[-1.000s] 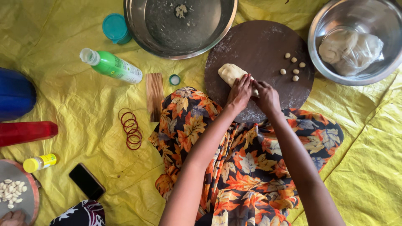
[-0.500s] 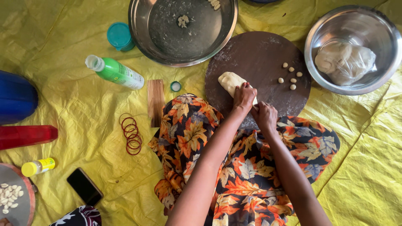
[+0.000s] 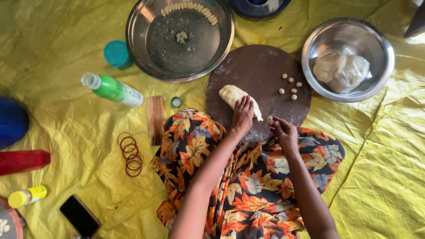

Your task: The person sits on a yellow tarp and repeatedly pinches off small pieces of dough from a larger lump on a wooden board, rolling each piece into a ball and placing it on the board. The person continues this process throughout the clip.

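On the round brown wooden board (image 3: 261, 66), the pale dough log (image 3: 233, 95) lies at my twelve o'clock, the small dough balls (image 3: 290, 86) at two.

The left hand (image 3: 242, 116) covers the near end of the pale dough log (image 3: 233, 95). At the yellow sheet's (image 3: 62, 53) left edge, a blue rounded container (image 3: 12, 121) and red bottle (image 3: 22, 161) are cut off.

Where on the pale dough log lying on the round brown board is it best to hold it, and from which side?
Probably the free upper-left end of the pale dough log, taken from above across its narrow width. The log lies flat and slanted on the round brown board; the left hand already covers its lower part, and the right hand pinches a small piece.
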